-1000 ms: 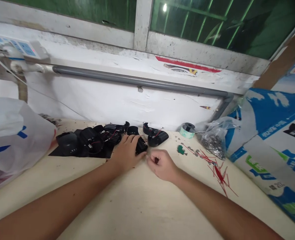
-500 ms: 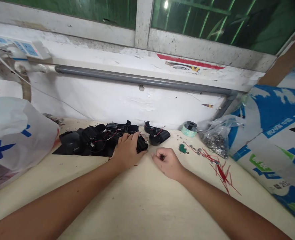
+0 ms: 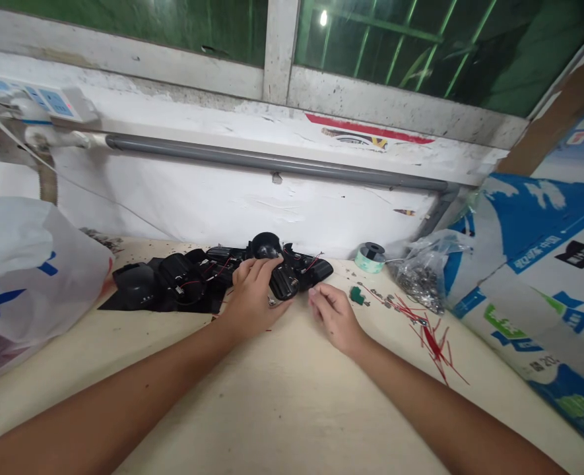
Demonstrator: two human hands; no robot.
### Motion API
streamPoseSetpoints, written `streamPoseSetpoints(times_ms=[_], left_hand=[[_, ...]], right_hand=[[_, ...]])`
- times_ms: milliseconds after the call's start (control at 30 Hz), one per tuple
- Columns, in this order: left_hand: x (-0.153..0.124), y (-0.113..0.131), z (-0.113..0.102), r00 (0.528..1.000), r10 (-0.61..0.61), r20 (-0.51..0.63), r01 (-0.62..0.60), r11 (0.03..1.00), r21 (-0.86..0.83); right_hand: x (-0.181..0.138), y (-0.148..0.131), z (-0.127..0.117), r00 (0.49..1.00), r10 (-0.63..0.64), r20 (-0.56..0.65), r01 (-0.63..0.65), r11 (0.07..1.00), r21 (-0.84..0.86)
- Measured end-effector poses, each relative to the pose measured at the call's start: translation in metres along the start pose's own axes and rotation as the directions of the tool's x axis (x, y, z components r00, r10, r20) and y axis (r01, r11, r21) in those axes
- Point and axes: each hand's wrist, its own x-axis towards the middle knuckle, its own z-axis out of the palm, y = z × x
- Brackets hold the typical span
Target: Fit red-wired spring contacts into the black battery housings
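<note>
Left fingers (image 3: 258,269) seemingly hold edge of black casing (image 3: 285,284), gap before right hand (image 3: 336,318).

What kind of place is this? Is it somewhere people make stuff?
It looks like a small workshop, though I can't be certain. On the table there are black parts, some with thin wires attached, loose red wires, and a clear bag of small metal bits.

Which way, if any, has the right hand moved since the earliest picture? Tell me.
Yes. Judged against the small green piece lying to its right, the right hand has shifted rightward, closer to that piece.
</note>
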Motion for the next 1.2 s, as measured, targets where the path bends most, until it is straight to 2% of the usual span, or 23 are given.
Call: streamPoseSetpoints(times_ms=[67,167,267,367,500,633,833,1000,1100,1200], left_hand=[[-0.001,0.005,-0.005,0.995,0.102,0.013,-0.101,0.992,-0.076],[-0.003,0.012,-0.01,0.965,0.256,0.054,-0.243,0.954,-0.176],[-0.005,0.018,-0.013,0.935,0.337,0.109,-0.302,0.92,-0.252],[-0.005,0.02,-0.014,0.918,0.364,0.157,-0.31,0.906,-0.288],[-0.006,0.017,-0.013,0.917,0.348,0.196,-0.296,0.921,-0.253],[-0.007,0.016,-0.009,0.933,0.342,0.112,-0.324,0.934,-0.154],[-0.007,0.015,-0.002,0.909,0.412,0.065,-0.405,0.909,-0.1],[-0.005,0.014,-0.003,0.933,0.344,0.109,-0.332,0.936,-0.116],[-0.004,0.012,-0.003,0.953,0.278,0.121,-0.26,0.954,-0.148],[-0.004,0.011,-0.004,0.962,0.244,0.122,-0.219,0.958,-0.183]], right_hand=[[0.0,-0.002,0.001,0.997,0.073,-0.022,-0.068,0.983,0.17],[0.001,-0.003,0.003,0.991,0.13,0.005,-0.121,0.906,0.405],[0.002,0.001,0.004,0.986,0.155,0.069,-0.169,0.857,0.487],[0.002,0.004,0.005,0.971,0.188,0.145,-0.235,0.854,0.464],[0.003,0.003,0.007,0.955,0.213,0.205,-0.282,0.86,0.425],[0.005,0.001,0.008,0.954,0.223,0.198,-0.287,0.868,0.406],[0.006,0.002,0.007,0.948,0.244,0.202,-0.304,0.88,0.364],[0.002,-0.001,0.008,0.956,0.256,0.146,-0.288,0.914,0.284],[-0.001,-0.002,0.009,0.975,0.199,0.103,-0.22,0.94,0.263],[-0.004,-0.003,0.01,0.984,0.116,0.136,-0.147,0.957,0.248]])
